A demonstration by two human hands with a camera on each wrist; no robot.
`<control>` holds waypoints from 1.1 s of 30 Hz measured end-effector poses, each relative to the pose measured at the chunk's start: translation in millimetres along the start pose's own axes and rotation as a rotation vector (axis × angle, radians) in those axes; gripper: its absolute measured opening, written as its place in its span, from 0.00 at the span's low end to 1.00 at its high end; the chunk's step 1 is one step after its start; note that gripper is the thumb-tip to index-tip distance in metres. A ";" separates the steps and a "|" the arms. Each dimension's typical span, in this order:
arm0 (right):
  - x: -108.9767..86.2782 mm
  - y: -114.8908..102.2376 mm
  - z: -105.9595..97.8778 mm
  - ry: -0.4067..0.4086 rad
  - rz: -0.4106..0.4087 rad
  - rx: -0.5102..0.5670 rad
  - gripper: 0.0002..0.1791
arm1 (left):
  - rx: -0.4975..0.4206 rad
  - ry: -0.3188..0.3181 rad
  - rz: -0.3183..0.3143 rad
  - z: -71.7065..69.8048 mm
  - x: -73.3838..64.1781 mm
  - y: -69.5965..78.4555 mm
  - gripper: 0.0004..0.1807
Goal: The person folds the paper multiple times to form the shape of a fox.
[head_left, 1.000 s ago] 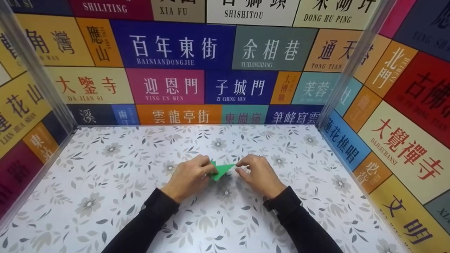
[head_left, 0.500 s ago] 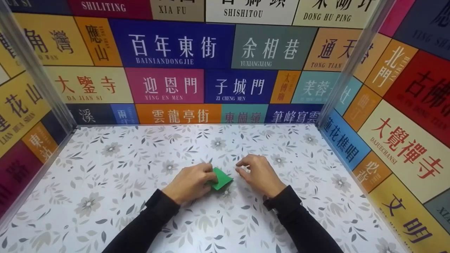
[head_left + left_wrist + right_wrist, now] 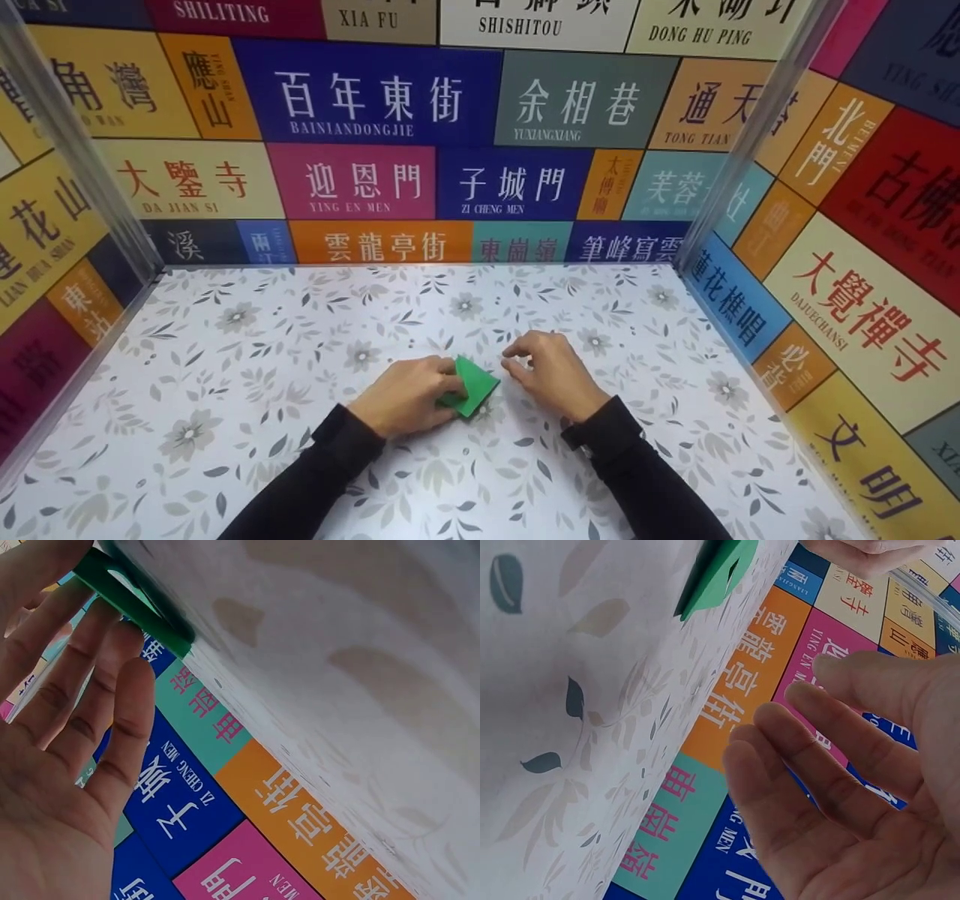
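Observation:
Near the middle of the table, a small piece of folded green paper [image 3: 480,386] shows a broad, pointed flat face in the head view. My left hand [image 3: 409,394] pinches it by its left side, fingers and thumb partly covering it. Seen edge-on in the left wrist view, the green paper [image 3: 127,604] has a gap between its layers, with fingertips right at it. To the right of the paper and apart from it is my right hand [image 3: 559,375], its fingers loosely bent around nothing. The right wrist view has the paper [image 3: 724,577] at the top, beyond those relaxed fingers.
The white table [image 3: 247,465] carries a grey leaf-and-flower print. Behind it stands a back wall [image 3: 360,180] of coloured panels with lettering, and similar side walls [image 3: 862,300] close it in left and right.
The green paper has turned from a narrow triangle pointing at my right hand to a broader face. My left hand has shifted slightly towards me with it; my right hand has hardly moved.

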State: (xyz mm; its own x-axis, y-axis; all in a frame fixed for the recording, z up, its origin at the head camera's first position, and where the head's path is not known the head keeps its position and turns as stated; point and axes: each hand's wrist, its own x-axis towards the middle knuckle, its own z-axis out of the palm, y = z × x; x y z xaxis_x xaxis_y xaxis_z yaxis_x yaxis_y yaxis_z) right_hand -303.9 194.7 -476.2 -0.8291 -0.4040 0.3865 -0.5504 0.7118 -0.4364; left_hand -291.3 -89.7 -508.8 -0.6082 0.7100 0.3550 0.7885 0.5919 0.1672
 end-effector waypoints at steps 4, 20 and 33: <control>-0.2 -0.9 0.9 -0.021 0.020 0.008 0.06 | -0.003 -0.011 -0.005 0.4 0.0 0.5 0.15; -2.5 -6.5 11.7 -0.073 0.053 0.043 0.06 | -0.006 0.011 -0.016 1.8 0.8 1.5 0.18; -7.2 -15.1 28.0 -0.127 -0.038 0.008 0.04 | 0.009 -0.032 -0.007 3.4 -0.1 3.7 0.09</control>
State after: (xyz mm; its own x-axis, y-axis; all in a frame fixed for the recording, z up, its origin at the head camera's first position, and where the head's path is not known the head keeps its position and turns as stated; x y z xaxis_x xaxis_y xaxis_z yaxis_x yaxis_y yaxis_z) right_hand -292.4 170.8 -495.2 -0.8130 -0.5005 0.2975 -0.5821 0.6899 -0.4303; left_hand -288.7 -86.3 -511.4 -0.6163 0.7174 0.3246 0.7835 0.6000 0.1616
